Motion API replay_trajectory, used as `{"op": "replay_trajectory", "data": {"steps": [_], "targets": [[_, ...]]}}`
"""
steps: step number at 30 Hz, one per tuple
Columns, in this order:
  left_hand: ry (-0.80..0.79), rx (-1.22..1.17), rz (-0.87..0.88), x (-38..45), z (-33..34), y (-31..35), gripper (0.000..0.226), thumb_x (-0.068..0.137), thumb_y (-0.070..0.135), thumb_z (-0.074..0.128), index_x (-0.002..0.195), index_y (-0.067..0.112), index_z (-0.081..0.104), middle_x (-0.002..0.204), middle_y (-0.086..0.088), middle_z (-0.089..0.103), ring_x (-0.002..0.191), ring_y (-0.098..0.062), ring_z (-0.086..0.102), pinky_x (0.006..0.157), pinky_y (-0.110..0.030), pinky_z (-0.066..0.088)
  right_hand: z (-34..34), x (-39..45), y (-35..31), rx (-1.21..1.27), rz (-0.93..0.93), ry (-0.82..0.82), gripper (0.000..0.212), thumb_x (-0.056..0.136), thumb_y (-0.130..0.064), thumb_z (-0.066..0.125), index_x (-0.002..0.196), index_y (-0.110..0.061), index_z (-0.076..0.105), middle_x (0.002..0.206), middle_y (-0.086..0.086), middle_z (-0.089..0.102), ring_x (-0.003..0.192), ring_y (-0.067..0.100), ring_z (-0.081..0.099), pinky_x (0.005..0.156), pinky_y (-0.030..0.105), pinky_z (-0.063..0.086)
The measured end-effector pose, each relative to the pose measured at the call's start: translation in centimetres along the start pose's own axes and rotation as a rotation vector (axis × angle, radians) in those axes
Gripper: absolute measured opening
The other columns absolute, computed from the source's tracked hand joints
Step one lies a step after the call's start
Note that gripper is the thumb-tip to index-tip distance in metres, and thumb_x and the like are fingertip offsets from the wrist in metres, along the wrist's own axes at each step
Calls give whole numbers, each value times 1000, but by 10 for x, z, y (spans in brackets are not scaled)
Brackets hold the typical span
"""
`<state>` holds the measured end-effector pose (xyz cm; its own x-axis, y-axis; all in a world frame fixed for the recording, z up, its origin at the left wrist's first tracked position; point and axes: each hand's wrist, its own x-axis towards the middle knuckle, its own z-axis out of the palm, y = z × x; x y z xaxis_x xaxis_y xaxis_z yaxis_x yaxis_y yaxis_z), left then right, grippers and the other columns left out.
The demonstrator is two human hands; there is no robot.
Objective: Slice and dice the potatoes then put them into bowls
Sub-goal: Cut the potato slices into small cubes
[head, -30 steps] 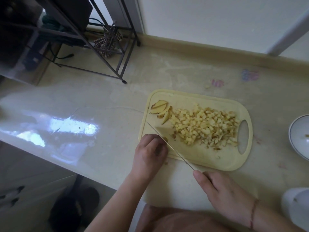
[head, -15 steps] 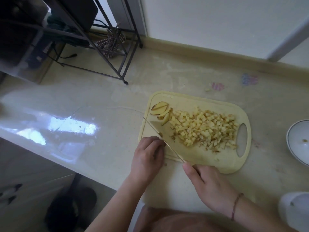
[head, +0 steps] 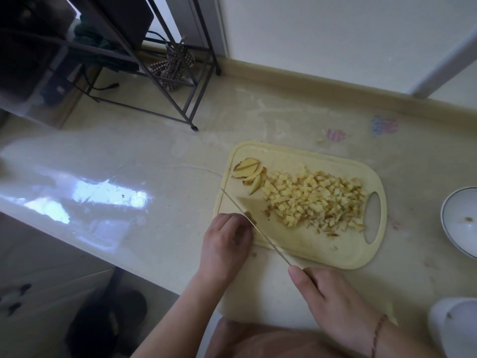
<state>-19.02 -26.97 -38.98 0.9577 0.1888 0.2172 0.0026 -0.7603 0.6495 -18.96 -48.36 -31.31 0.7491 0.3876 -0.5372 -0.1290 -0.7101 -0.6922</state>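
A pale yellow cutting board (head: 304, 156) lies on the counter with a pile of diced potato (head: 315, 200) across its middle. A few potato slices with skin (head: 246, 169) sit at its far left corner. My right hand (head: 333, 298) grips the handle of a knife (head: 255, 226), whose thin blade runs diagonally over the board's near left corner. My left hand (head: 227, 244) has its fingers curled over a small potato piece right against the blade; the piece is almost hidden. A white bowl (head: 462, 223) stands at the right edge.
A black metal rack (head: 165, 73) stands at the back left of the beige counter (head: 154, 156). Another white vessel (head: 454, 326) shows at the bottom right corner. The counter's front edge runs diagonally at the lower left, with the floor below.
The knife and my right hand slid forward over the board, then drew back toward me. My left hand stayed at the board's near left corner.
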Motion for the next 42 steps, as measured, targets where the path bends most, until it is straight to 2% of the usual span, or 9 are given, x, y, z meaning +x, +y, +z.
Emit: {"op": "replay_trajectory", "data": {"steps": [7,12,15,19,23,29,33,38,42], "targets": [[2,-26,-12,-2,-2,1,22,75,-8,82,85,10,74,83,5,69,72,-10,62,61,-29,53,8,18,-9,-12,-6,0,64,79,-73,21,54,-15,30,44,-3,32,45,11,34,50,29,30],[-12,-35,-23,-3,-4,1,22,77,-6,81,87,11,73,88,6,71,79,-10,64,70,-26,53,-3,23,-4,36,43,28,72,83,-77,19,53,-15,40,48,5,48,46,14,49,60,36,44],[-16,-26,-5,-6,-3,-1,18,80,-3,79,91,11,73,94,4,71,85,-13,65,75,-27,54,-9,21,1,34,42,32,75,76,-82,17,54,-14,43,48,3,49,49,19,52,60,35,45],[20,-39,-10,-10,-6,-2,19,78,-3,81,92,8,75,97,1,69,88,-16,66,76,-28,55,-5,15,-3,15,-1,18,77,83,-77,20,57,-9,44,51,7,51,52,20,54,59,33,43],[2,-14,-14,-10,-5,-4,20,76,-4,81,90,8,76,94,1,68,83,-14,63,70,-22,52,0,6,-11,-9,-53,7,71,85,-73,22,56,-11,36,47,-3,41,46,10,40,50,22,32],[3,12,-33,-7,-4,-3,20,71,-8,81,81,9,75,79,3,66,73,-9,55,73,-4,36,3,3,-9,-41,-42,2,64,83,-72,25,55,-15,32,47,-7,41,48,10,38,49,21,29],[5,3,-33,-6,-5,-4,23,71,-8,82,83,10,75,77,6,66,69,-8,55,67,-12,42,4,3,-6,-53,-32,5,65,83,-72,25,56,-13,33,46,-4,38,48,10,38,50,23,30],[-23,-2,-17,-5,-6,-6,25,72,-8,81,84,13,75,82,6,69,72,-9,59,67,-15,46,8,18,-11,-61,-6,-10,66,80,-74,19,56,-14,32,46,-1,35,45,11,36,50,27,31],[-6,-15,-22,-7,-7,-6,22,74,-6,83,84,13,75,85,7,70,75,-10,61,67,-21,51,3,26,-12,-21,24,-19,69,81,-76,18,56,-15,39,49,0,44,47,12,43,58,35,43]]}}
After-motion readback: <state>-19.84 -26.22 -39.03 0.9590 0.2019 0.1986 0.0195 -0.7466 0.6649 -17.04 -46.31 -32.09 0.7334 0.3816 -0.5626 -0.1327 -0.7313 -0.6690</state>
